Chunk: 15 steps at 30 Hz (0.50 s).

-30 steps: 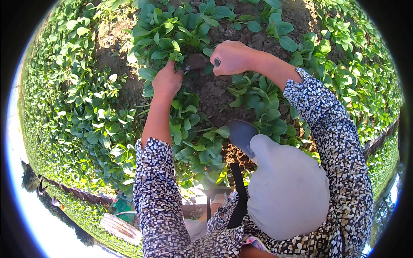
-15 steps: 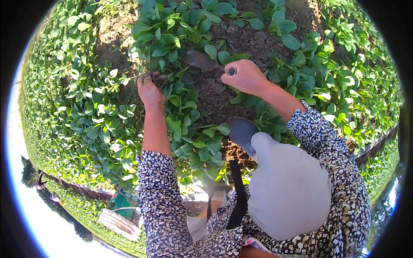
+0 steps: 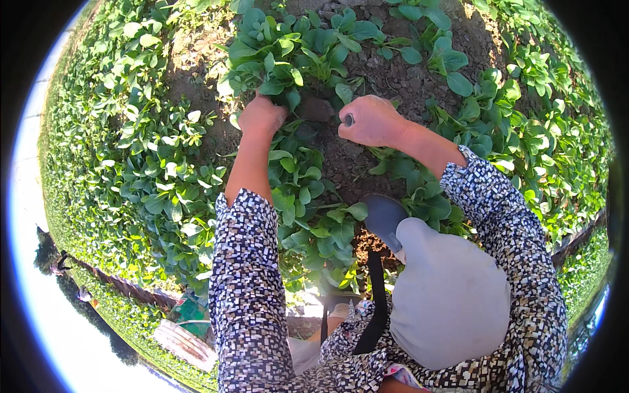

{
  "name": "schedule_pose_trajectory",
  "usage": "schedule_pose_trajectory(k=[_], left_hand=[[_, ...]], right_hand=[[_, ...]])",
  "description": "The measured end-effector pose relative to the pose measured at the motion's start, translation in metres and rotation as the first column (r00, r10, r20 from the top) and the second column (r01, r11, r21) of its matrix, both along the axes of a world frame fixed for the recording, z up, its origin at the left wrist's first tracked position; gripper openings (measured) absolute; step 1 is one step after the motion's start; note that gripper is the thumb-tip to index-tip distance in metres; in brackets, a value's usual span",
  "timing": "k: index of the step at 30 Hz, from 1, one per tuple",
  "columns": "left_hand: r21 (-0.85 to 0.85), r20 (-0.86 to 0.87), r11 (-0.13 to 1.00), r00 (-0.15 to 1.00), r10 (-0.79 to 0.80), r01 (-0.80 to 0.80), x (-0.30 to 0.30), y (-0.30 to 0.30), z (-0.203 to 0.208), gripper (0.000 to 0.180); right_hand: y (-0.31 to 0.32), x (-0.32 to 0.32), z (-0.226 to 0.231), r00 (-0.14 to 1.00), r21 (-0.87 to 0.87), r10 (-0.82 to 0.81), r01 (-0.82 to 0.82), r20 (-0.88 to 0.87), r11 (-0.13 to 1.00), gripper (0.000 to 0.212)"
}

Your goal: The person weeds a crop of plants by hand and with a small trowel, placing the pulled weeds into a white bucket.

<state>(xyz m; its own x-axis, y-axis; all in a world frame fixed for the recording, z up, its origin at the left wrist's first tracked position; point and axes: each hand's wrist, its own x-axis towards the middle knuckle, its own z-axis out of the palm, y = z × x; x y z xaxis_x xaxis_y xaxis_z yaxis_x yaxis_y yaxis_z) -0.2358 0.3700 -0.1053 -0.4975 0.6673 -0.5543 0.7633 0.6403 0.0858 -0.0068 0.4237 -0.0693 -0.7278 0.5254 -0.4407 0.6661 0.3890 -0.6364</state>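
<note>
My right hand (image 3: 372,122) is closed around the round handle of a small hand hoe (image 3: 348,120). The handle's end points up out of the fist. To the left of that hand, the tool's broad, soil-brown blade (image 3: 316,109) lies low against the dirt, partly in shadow. My left hand (image 3: 263,116) is back side up at the base of a leafy green plant (image 3: 278,62), just left of the blade. Its fingers curl downward, and leaves and the hand itself hide what is between them.
Dense leafy greens (image 3: 164,164) grow on the left, and more plants (image 3: 485,124) stand on the right. Brown soil (image 3: 344,164) shows between rows. A dark shoe (image 3: 383,219) and my grey-covered knee (image 3: 452,295) are nearby. A pale, ridged container (image 3: 185,344) stands at lower left.
My left hand has turned from palm up with fingers showing to back up, and moved right to the plant's base. My right hand keeps its hold on the hand hoe. The view shifted slightly.
</note>
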Motion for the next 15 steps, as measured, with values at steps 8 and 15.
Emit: schedule_pose_trajectory(k=[8,15], left_hand=[[-0.001,-0.052,0.991,0.99,-0.132,0.132,0.0,-0.003,-0.023,0.043],[0.251,0.025,0.968,1.0,0.007,-0.013,0.001,-0.019,-0.028,0.042]], right_hand=[[-0.016,-0.021,-0.029,0.997,0.117,0.045,-0.036,-0.07,0.993,0.025],[-0.034,0.017,-0.011,0.986,0.063,-0.154,0.157,-0.061,0.986,0.024]])
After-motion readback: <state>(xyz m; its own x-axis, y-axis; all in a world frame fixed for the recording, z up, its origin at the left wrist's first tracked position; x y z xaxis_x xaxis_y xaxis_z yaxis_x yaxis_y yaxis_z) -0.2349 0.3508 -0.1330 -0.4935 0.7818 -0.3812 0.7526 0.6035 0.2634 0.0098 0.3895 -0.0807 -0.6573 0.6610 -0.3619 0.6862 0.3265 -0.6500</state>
